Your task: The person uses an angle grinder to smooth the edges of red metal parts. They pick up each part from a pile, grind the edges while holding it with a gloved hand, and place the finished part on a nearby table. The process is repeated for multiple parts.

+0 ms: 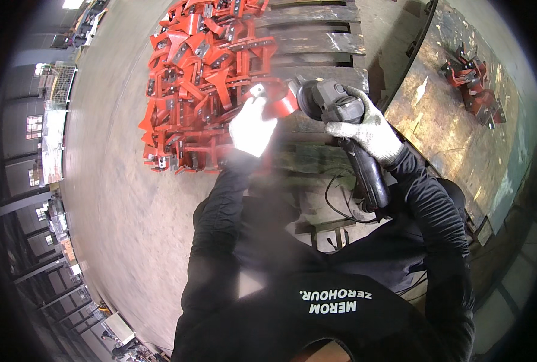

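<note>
My left hand [253,125], in a white glove, is closed on a red metal bracket [280,104], which looks blurred. My right hand [368,123], also gloved, wraps round the head of a black angle grinder [341,104]. The grinder's disc [309,99] faces the bracket and sits at or very near its right end; whether they touch I cannot tell. The grinder's body slants down toward my lap, with a dark cord [334,202] hanging beside it. Beyond my left hand lies a big heap of similar red brackets [205,78].
A slatted wooden pallet [310,42] lies under and beside the heap. To the right stands a worn work table [428,114] with a few red and dark metal parts [476,87] on it. Concrete floor [111,151] stretches left toward racks and a wire cage [62,84] along the wall.
</note>
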